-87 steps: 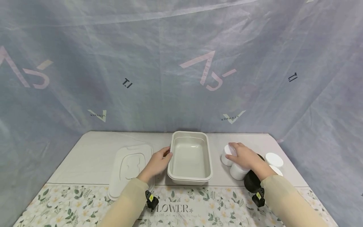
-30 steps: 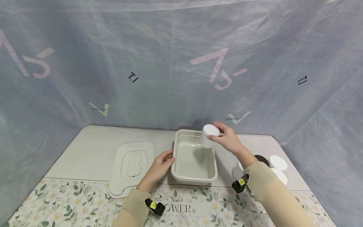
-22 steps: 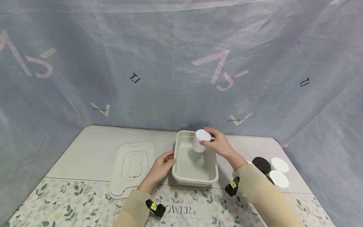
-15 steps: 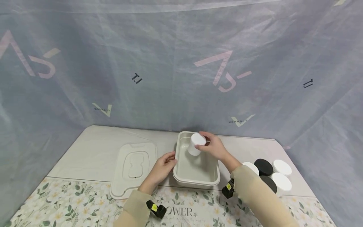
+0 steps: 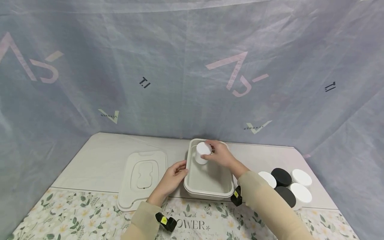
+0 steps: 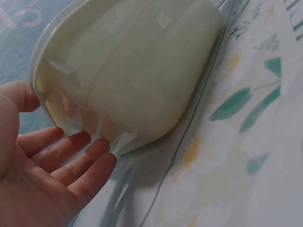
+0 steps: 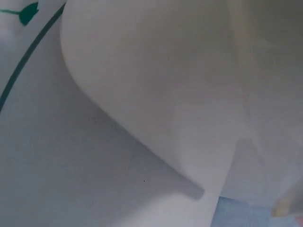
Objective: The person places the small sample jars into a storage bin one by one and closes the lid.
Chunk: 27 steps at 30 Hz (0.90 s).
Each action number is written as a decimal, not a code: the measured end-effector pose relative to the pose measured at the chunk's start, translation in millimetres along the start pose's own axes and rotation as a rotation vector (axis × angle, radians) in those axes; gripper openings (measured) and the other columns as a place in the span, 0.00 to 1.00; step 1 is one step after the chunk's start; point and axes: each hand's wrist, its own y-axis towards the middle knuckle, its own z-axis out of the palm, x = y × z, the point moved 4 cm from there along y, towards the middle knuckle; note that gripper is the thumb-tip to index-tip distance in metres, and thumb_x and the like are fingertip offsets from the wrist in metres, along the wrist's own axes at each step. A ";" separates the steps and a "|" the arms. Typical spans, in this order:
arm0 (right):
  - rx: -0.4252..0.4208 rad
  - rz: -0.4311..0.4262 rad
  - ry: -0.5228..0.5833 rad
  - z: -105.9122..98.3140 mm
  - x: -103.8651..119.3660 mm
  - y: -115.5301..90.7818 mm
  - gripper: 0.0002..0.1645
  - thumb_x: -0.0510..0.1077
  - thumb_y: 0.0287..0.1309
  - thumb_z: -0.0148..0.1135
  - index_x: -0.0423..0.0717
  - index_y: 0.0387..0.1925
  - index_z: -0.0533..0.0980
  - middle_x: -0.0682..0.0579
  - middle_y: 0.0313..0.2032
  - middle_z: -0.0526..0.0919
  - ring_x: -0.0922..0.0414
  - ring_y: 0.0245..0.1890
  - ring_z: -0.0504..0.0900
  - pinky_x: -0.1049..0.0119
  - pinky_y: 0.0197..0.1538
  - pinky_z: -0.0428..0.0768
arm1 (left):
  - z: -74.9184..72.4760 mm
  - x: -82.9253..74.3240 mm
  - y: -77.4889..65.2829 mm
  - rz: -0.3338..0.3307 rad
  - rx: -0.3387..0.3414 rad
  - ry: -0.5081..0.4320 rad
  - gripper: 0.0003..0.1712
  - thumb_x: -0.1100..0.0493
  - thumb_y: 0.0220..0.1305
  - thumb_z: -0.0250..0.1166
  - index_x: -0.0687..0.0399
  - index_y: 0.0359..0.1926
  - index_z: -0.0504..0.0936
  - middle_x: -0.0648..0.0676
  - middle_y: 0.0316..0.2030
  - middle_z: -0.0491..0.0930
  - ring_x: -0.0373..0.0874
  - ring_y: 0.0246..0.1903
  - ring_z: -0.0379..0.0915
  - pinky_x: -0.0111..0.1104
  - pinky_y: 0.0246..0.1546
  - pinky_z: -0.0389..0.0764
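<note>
My right hand (image 5: 220,154) grips a white mug (image 5: 201,155), its flat closed end up, low inside the back left part of a pale rectangular bin (image 5: 210,193). The mug's handle side is hidden by the fingers. My left hand (image 5: 171,178) rests against the bin's left side. In the left wrist view, the left hand (image 6: 57,170) has its thumb at the bin's rim and its loosely extended fingertips touching the outer wall (image 6: 142,80). The right wrist view is filled mostly by the pale outer side of the bin (image 7: 142,71); no hand shows clearly there.
A pale lid (image 5: 142,180) lies flat left of the bin. At the right stand several round-topped pieces, among them a black one (image 5: 281,176) and a white one (image 5: 301,192). A flowered cloth (image 5: 90,213) covers the front of the table; a grey curtain (image 5: 180,66) hangs behind.
My right hand took the white mug from the group at the right, carried it left over the bin and lowered it inside. My left hand has stayed at the bin's left side.
</note>
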 end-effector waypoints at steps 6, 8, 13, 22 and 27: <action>0.008 0.010 -0.091 0.8 -1.9 0.7 0.38 0.52 0.49 0.71 0.41 0.59 0.71 0.43 0.51 0.80 0.50 0.47 0.81 0.59 0.47 0.81 | 1.7 -2.8 -0.2 -0.006 0.012 0.011 0.30 0.50 0.69 0.55 0.54 0.68 0.63 0.60 0.60 0.72 0.53 0.58 0.72 0.33 0.52 0.80; 0.005 -0.003 -0.118 0.5 -0.8 0.8 0.38 0.53 0.49 0.71 0.41 0.59 0.71 0.43 0.50 0.81 0.50 0.46 0.81 0.59 0.46 0.80 | 2.0 -3.2 0.0 -0.003 0.013 0.011 0.30 0.50 0.69 0.55 0.54 0.68 0.64 0.60 0.60 0.72 0.53 0.58 0.72 0.34 0.52 0.80; 0.003 -0.010 -0.160 1.0 2.5 1.1 0.37 0.53 0.49 0.71 0.39 0.58 0.71 0.43 0.48 0.82 0.50 0.46 0.82 0.59 0.47 0.81 | 2.0 -3.0 -0.1 0.002 0.009 0.012 0.30 0.50 0.69 0.56 0.54 0.68 0.64 0.60 0.61 0.72 0.54 0.58 0.72 0.35 0.53 0.79; -0.029 0.010 -0.152 2.6 2.9 -1.1 0.36 0.54 0.47 0.73 0.40 0.54 0.73 0.44 0.50 0.82 0.49 0.50 0.81 0.57 0.54 0.80 | 2.3 -1.6 -0.8 0.002 0.001 0.009 0.29 0.52 0.69 0.55 0.56 0.67 0.64 0.61 0.60 0.72 0.54 0.58 0.72 0.34 0.51 0.80; -0.060 -0.011 -0.178 -0.6 3.4 -5.1 0.36 0.57 0.47 0.72 0.42 0.54 0.75 0.45 0.51 0.81 0.49 0.52 0.81 0.56 0.54 0.80 | 0.8 -0.3 0.0 0.023 -0.008 0.016 0.28 0.54 0.69 0.55 0.58 0.67 0.64 0.64 0.60 0.72 0.55 0.57 0.73 0.34 0.49 0.81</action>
